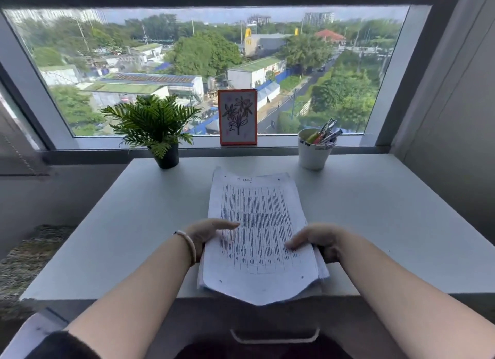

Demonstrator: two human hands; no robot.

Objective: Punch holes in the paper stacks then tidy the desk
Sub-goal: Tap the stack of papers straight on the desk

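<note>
Near the bottom middle of the frame, the left hand (211,234) holds the left edge of the paper stack (258,235). Its thumb lies flat on the top sheet and its other fingers go under the pile. On that wrist sits a thin pale bracelet (188,244). Across from it, the right hand (318,240) holds the right edge of the same stack, with fingers curled over the top sheet (the fingertips are a bit blurry).

That stack lies in the middle of the white desk (375,224), and its near end hangs over the front edge. Rows of dark print fill the top sheet, and small holes show near its corners.

Farther up, toward the left, a small green plant (151,123) in a dark pot stands at the back of the desk. At the upper right of the desk stands a white cup (313,155) full of pens. Between them, a framed flower drawing (237,117) leans on the sill of the big window (396,69). Below the desk edge, at the bottom middle, a drawer handle (274,336) shows.
</note>
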